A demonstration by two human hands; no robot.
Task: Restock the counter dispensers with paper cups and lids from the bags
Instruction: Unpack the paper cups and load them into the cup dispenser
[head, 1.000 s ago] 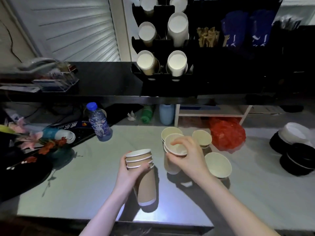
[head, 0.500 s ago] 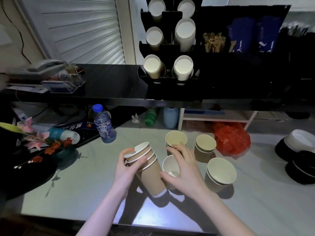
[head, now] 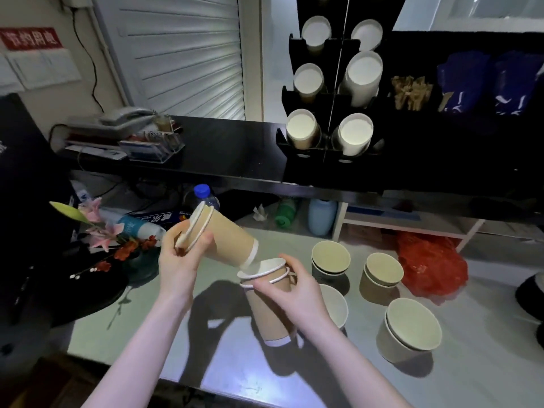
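Note:
My left hand [head: 179,260] grips a short stack of tall brown paper cups [head: 223,234] by its rims, tipped on its side with the base pointing down and right. That base sits at the mouth of a second stack of brown cups [head: 266,307], which my right hand [head: 297,293] holds just below the rims, tilted above the counter. Short stacks of wide brown cups [head: 331,257] [head: 382,275] [head: 409,328] stand to the right. The black cup dispenser [head: 332,92] on the upper shelf shows white cup bottoms in its holes.
A pale counter [head: 206,348] spreads below my arms. A blue-capped water bottle [head: 203,195], flowers [head: 103,231] and a red plastic bag [head: 429,266] lie around it. A black shelf [head: 235,160] overhangs the back. Dark lids [head: 532,293] sit at the far right.
My left hand lifted its cup stack and tipped it sideways. My right hand took hold of another stack of tall cups and tilted it up to meet the first stack's base.

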